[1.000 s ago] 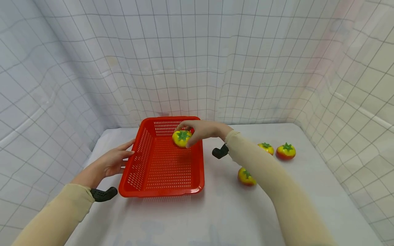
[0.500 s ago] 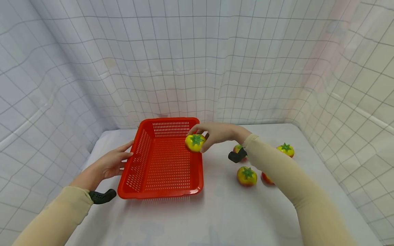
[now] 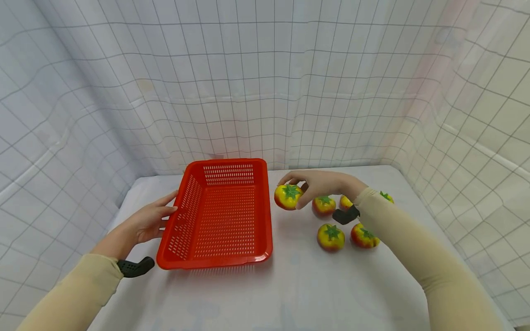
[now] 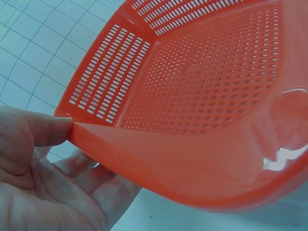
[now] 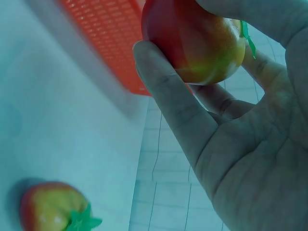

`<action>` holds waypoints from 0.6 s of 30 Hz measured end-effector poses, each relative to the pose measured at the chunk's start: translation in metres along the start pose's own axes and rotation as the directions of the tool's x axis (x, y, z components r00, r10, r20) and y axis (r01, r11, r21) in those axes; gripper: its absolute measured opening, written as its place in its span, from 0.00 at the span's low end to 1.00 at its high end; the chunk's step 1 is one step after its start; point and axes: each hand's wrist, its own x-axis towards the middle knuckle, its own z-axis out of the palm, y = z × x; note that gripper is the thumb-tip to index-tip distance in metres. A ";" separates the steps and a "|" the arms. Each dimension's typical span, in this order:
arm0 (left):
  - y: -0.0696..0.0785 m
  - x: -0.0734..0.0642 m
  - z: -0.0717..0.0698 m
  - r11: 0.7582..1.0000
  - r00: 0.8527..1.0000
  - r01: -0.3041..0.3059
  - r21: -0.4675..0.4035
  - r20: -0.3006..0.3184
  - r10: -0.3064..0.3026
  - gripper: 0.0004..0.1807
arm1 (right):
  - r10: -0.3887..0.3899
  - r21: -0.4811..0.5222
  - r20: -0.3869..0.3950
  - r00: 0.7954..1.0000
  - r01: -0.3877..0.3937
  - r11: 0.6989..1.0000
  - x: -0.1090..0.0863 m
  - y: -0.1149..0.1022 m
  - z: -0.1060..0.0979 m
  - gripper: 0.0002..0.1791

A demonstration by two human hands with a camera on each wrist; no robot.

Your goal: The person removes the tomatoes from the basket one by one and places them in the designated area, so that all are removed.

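Observation:
A toy tomato, red and yellow with a green leafy top, is held in my right hand just right of the red plastic basket. In the right wrist view, thumb and fingers curl round the tomato, which hangs above the table. My left hand grips the basket's left side. The left wrist view shows the thumb on the basket rim and the other fingers below it, partly hidden. Nothing lies on the basket's perforated floor.
Several more toy tomatoes sit on the white table right of the basket, among them a front one and one beside it. My right sleeve partly covers the farther ones. Gridded white curtains enclose the table.
My right hand has carried the toy tomato rightward, from over the basket to beyond its right rim. The left hand stays on the basket, which has barely shifted.

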 end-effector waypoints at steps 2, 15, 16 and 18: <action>-0.001 0.001 0.000 1.000 1.000 -0.004 0.001 0.000 0.004 0.38 | 0.019 0.014 -0.011 1.000 -0.019 1.000 -0.008 0.007 -0.001 0.35; -0.003 0.003 -0.001 1.000 1.000 -0.003 0.004 -0.014 0.003 0.40 | 0.120 0.048 -0.070 0.990 -0.116 0.992 -0.047 0.045 -0.009 0.33; -0.003 0.003 -0.001 1.000 1.000 -0.002 0.002 -0.014 0.002 0.40 | 0.128 0.044 -0.078 0.989 -0.125 0.991 -0.050 0.049 -0.010 0.33; -0.003 0.002 -0.001 1.000 1.000 0.000 0.003 -0.016 0.000 0.40 | 0.145 0.042 -0.092 0.985 -0.142 0.989 -0.055 0.054 -0.010 0.33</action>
